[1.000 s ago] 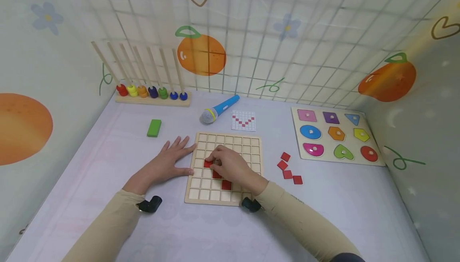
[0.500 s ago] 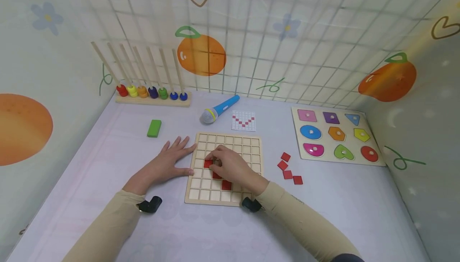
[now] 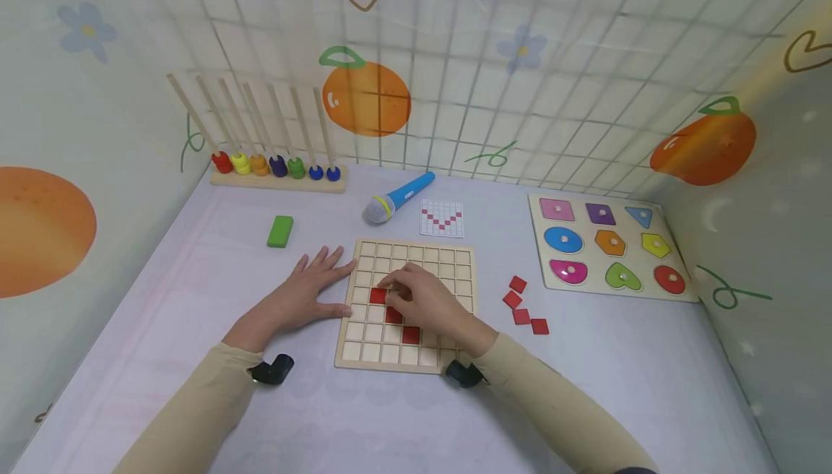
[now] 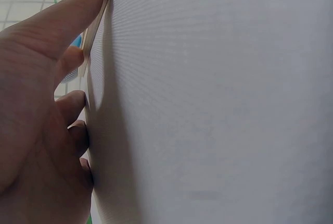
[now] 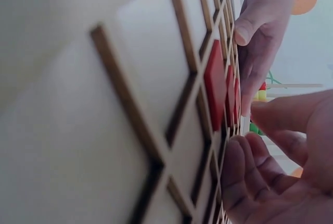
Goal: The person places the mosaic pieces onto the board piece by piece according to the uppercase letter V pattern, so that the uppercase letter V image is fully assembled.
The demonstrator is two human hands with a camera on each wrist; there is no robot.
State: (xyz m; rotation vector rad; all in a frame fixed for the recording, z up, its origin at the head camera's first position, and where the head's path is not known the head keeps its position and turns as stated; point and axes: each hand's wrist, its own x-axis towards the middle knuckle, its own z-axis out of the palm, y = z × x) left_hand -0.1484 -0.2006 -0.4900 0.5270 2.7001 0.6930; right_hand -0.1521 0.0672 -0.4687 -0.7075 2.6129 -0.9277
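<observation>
Head view: your left hand [image 3: 302, 295] touched the grid board [image 3: 371, 352], fingers [image 3: 341, 271] spread; three red tiles [image 3: 378, 295] sat in it. You seemed to be setting these; a loose tile [image 3: 521, 316] likely came next. Left wrist: little board showed. Right wrist: your right hand [image 5: 281, 172] looked loose, holding nothing; far tiles half hidden.

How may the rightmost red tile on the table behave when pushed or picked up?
The red tile would probably slide, not roll: it is flat and square. Straight edges suggest stiffness. Lying flat, it may be awkward to pinch.
</observation>
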